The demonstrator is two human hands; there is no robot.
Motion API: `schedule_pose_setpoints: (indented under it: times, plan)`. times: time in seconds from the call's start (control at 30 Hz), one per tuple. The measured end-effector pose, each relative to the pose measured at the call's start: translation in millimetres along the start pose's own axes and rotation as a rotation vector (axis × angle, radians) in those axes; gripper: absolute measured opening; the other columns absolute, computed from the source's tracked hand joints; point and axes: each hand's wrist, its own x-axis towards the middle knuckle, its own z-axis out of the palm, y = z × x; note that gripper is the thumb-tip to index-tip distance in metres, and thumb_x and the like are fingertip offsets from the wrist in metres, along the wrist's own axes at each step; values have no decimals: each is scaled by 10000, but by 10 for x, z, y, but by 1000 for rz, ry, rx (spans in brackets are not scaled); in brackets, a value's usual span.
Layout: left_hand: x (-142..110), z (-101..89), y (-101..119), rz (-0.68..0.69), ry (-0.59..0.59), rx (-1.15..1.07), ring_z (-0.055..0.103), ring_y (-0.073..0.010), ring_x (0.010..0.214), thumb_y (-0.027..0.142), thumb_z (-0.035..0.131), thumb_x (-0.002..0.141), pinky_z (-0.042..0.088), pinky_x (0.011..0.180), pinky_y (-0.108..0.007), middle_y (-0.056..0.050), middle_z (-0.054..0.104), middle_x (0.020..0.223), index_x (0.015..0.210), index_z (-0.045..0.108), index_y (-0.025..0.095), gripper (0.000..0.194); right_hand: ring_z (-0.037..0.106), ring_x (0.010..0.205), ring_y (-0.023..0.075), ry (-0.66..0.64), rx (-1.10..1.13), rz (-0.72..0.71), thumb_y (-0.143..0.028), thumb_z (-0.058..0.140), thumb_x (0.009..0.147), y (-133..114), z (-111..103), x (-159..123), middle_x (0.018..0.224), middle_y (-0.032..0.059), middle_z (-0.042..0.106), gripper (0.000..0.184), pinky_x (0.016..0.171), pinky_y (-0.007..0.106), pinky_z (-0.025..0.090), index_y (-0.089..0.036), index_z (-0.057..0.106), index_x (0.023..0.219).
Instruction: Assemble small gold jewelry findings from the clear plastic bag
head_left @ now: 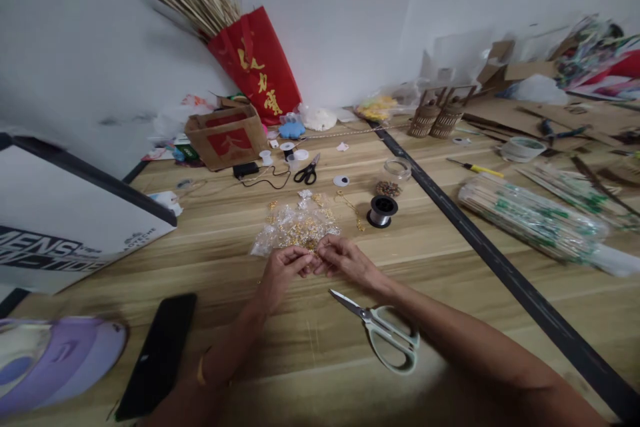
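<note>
My left hand (281, 273) and my right hand (345, 259) meet fingertip to fingertip on the wooden table (450, 280), pinching a small gold-coloured piece between them; the piece is too small to make out. Just beyond the fingers lies a clear plastic bag of gold beads (295, 227). Pale green scissors (385, 330) lie shut on the table under my right forearm. A spool of silver wire (382, 211) stands to the right of the bag.
A black phone (160, 353) lies at the near left beside a purple object (55, 360). A white box (65, 227) stands left. Black scissors (307, 171), a red bag with dry stalks (255, 67), bundled sticks (530, 217) and cardboard lie further off.
</note>
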Motion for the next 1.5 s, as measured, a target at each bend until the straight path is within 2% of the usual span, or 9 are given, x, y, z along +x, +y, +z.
schedule_pose_setpoints:
  times: [0.2,0.47,0.57,0.73,0.9,1.1,1.23,1.33,1.5]
  plan:
    - [24,39,106,-129,-65,-227,561,-101,550,329,836,545,433,561,-235,-8,639,606,728,654,125,329,570,599,115,31,-306,-236,-443,450,945,-147,-80,-42,659,-14,603,299,594,236,456,-177,526,832]
    - [48,115,192,-107,-159,-119,369,-66,384,553,657,728,278,430,-217,52,462,419,752,651,145,409,531,607,109,56,-585,-391,-290,416,966,-335,-159,-114,687,-16,578,207,595,221,400,-179,534,837]
    - [64,110,191,-98,-180,-66,311,-63,354,543,614,778,235,412,-214,69,411,369,740,620,156,389,531,611,108,41,-626,-398,-272,406,969,-375,-170,-127,694,-17,570,188,599,215,395,-183,528,857]
    - [102,75,171,-68,-243,-29,275,-49,342,434,685,750,221,403,-206,91,376,365,728,614,154,289,514,589,103,23,-680,-398,-271,400,972,-380,-184,-119,682,-20,560,188,586,210,381,-186,532,869]
    - [127,56,150,-37,-264,-42,367,-54,389,404,692,751,288,427,-193,65,456,425,725,622,142,273,530,599,105,29,-693,-363,-261,401,971,-361,-185,-106,707,-9,573,182,593,210,384,-180,540,887]
    - [143,38,118,-87,-261,-163,543,-103,551,389,756,671,425,545,-227,-21,639,643,739,626,123,304,571,631,117,20,-665,-307,-258,403,974,-339,-181,-92,726,3,611,166,622,215,408,-182,534,907]
    - [150,23,80,-126,-286,-183,544,-103,560,418,716,715,411,544,-227,-49,670,702,805,659,113,324,586,654,122,-2,-657,-298,-245,389,981,-346,-181,-100,734,6,630,162,639,215,421,-188,528,917]
    - [156,26,65,-88,-304,-143,542,-101,587,436,671,770,409,560,-224,-50,666,720,800,662,112,326,587,662,119,-6,-668,-318,-246,387,983,-349,-182,-108,741,5,628,161,650,212,428,-191,528,928]
    - [175,31,46,-35,-269,-97,517,-88,567,392,733,716,415,569,-218,-4,618,653,741,637,123,287,584,646,116,18,-696,-314,-259,400,980,-328,-180,-102,735,3,607,160,623,206,422,-189,531,921]
